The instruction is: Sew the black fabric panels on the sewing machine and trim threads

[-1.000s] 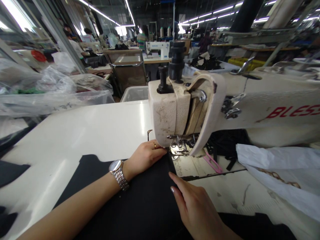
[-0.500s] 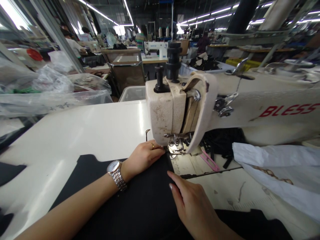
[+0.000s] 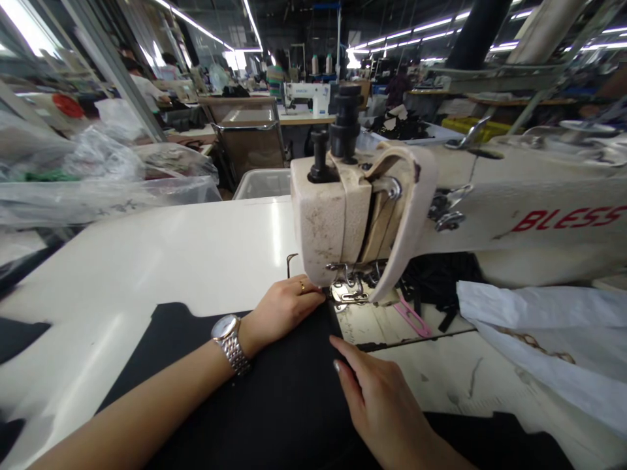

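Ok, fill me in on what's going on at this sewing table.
A person sits at a worn cream industrial sewing machine on a white worktable. Both bare hands lie flat on a piece of black fabric. The left hand, with a silver wristwatch on its wrist, presses the cloth beside the metal presser foot. The right hand rests along the fabric's right edge. A pink plastic clip lies beyond the foot.

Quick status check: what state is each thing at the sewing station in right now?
Black fabric: flat on the table, far edge at the presser foot.
Left hand: palm down on the fabric beside the machine head.
Right hand: flat on the fabric's right edge.
Sewing machine: face cover swung open.
Pink tool: lying on the machine bed.
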